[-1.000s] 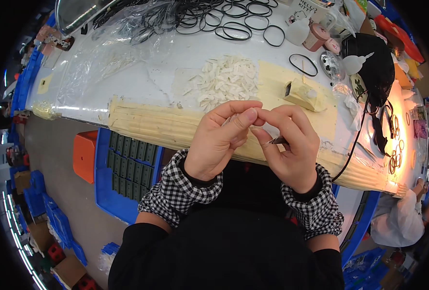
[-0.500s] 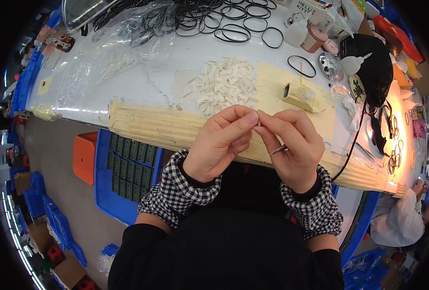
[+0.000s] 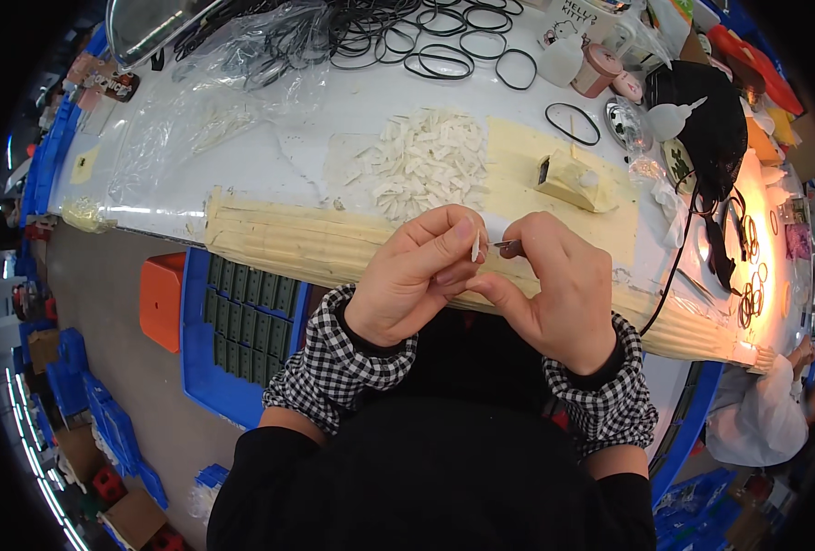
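Blue bin, below the counter to my left: dark green blocks set in rows. A loose heap of white pieces lies on the counter just beyond my hands. My left hand is pinched on one white strip, over the padded edge; my right hand grips a slim metal tool, tip close to the strip, contact unconfirmed. Bare counter separates heap from black rings.

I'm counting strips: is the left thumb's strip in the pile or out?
Out: left hand pinches the white strip, apart from the pile.
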Available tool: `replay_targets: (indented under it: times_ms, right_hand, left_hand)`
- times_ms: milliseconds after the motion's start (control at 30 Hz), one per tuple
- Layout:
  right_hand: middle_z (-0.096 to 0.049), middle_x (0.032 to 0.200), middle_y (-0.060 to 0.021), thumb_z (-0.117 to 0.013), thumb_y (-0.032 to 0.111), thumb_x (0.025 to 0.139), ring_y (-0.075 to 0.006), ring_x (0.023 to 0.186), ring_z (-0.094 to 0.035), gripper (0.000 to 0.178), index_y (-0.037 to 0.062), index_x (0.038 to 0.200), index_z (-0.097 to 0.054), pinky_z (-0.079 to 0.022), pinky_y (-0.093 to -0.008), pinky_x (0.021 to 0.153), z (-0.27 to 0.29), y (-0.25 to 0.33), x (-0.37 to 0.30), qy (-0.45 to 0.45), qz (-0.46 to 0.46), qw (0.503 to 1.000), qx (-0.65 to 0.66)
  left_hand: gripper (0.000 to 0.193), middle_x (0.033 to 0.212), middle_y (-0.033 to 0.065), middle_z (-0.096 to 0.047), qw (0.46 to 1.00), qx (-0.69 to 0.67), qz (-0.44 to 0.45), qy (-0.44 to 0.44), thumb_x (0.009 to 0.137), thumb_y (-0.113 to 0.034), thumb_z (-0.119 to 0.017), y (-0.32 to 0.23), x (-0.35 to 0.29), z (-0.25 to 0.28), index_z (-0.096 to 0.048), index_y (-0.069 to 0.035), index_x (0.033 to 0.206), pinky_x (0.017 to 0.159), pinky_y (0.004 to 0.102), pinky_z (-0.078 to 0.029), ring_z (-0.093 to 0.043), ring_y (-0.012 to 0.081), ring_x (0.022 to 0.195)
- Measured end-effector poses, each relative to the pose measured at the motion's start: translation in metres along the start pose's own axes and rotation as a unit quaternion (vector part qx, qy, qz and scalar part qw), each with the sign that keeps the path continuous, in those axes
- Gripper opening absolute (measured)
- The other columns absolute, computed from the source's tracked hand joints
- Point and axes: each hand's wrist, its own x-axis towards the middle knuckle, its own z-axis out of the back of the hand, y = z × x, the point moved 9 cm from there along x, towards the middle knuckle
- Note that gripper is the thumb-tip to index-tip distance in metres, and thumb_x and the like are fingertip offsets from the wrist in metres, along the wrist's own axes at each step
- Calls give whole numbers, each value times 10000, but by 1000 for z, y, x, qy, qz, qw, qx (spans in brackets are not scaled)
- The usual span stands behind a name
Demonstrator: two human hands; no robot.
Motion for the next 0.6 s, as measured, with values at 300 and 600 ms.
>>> replay_targets:
  times_ms: [300,600]
  right_hand:
    - [-560,665,-44,-646,431,820,-240,558,-577,367,91,797,-509,-433,-333,468,-8,-4,-2,47,-35,998,-13]
    - [-561,674,-41,-638,428,823,-240,568,-582,350,98,815,-523,-438,-333,471,-8,-3,0,52,-34,998,-26]
  left_hand:
    - [194,771,-30,-478,999,3,11,31,986,-239,-508,2,-1,-3,-513,-60,911,537,154,-303,-323,15,577]
    - [128,794,-18,-529,997,-61,21,46,988,-183,-504,7,0,-2,-536,-60,970,546,165,-311,-346,19,584]
